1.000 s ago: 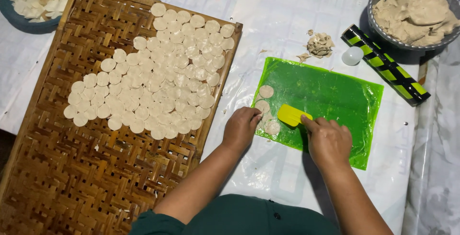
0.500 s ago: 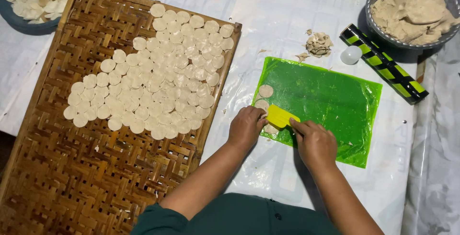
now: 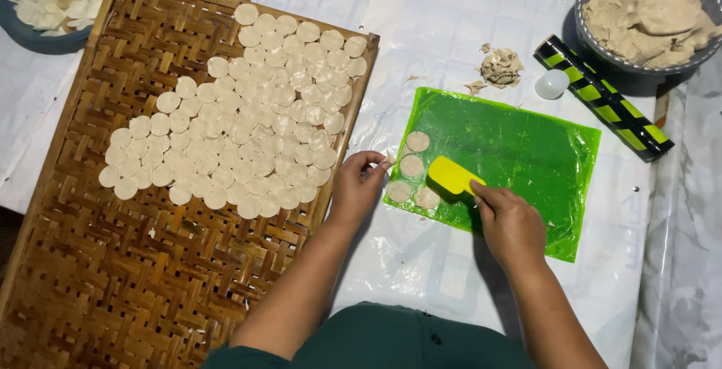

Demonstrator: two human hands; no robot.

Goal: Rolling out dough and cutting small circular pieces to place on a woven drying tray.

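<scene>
Four pale dough discs [image 3: 412,166] lie along the left edge of the green plastic sheet [image 3: 526,151]. The right hand [image 3: 511,222] grips a yellow scraper [image 3: 451,176], its blade just beside the lowest discs. The left hand [image 3: 359,185] rests at the sheet's left edge, fingers curled and pinched, perhaps on a disc's rim. Beside it, the woven bamboo tray [image 3: 113,279] carries many more discs across its far half.
</scene>
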